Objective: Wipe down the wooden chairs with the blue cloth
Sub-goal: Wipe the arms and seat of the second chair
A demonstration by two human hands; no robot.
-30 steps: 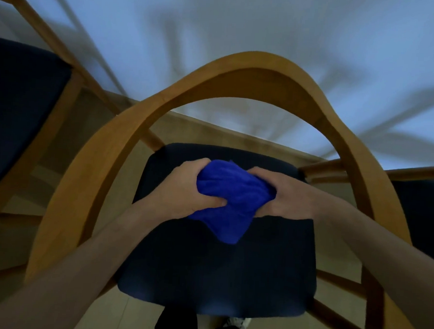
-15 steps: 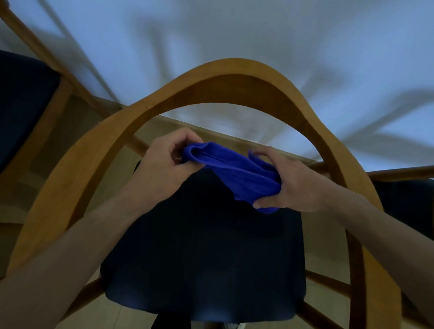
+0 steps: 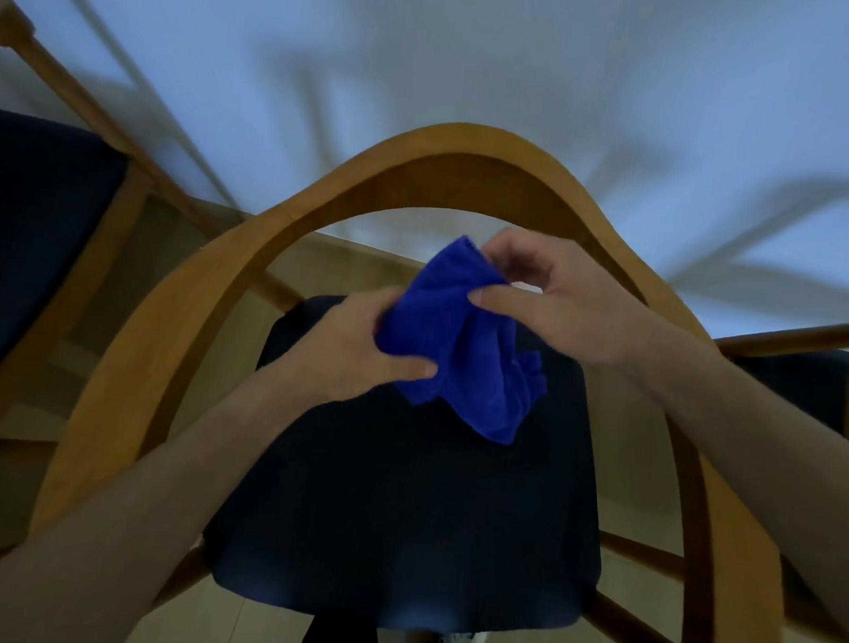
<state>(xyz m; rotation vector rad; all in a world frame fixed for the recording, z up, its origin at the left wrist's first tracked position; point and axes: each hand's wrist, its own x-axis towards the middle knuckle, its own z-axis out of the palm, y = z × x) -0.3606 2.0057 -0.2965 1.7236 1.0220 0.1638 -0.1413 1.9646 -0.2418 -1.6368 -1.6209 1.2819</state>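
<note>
While the blue cloth [image 3: 465, 343] is held bunched above the dark seat cushion [image 3: 403, 507] of the wooden chair [image 3: 451, 150], it is gripped from both sides. Its lower left part is clasped by the left hand [image 3: 352, 352], whose thumb is pressed across the fabric. Its upper edge is pinched by the right hand [image 3: 561, 299], with the fingers [image 3: 500, 298] curled onto the fold. A loose corner hangs toward the cushion; contact with the cushion cannot be told. The curved backrest arches beyond the cloth and around both forearms. A pale desk [image 3: 476, 53] lies beyond the backrest. A second chair [image 3: 48, 232] with a dark seat stands left of the cushion, and part of a third [image 3: 805, 336] shows to its right.
</note>
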